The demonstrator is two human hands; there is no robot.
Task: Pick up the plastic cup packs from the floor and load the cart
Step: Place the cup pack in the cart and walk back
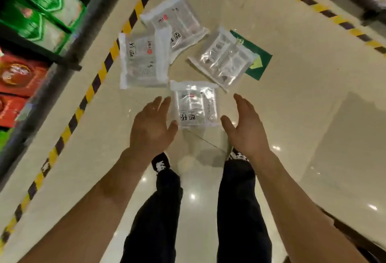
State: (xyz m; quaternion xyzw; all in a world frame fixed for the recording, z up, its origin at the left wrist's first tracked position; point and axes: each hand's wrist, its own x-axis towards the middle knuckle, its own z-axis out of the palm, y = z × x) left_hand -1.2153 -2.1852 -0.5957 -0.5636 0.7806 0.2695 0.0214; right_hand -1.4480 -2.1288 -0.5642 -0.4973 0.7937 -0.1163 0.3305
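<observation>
Warm overhead light glares off the glossy floor; edges blur and warp.

Pale tiled floor; four cup packs scattered; one overlaps green arrow sticker; striped tape alongside.

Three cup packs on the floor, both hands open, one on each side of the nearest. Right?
Wrong count. The head view shows four packs on the floor, not three: nearest pack, left pack, far pack, right pack. The rest holds: left hand and right hand are open, one on each side of the nearest.
</observation>
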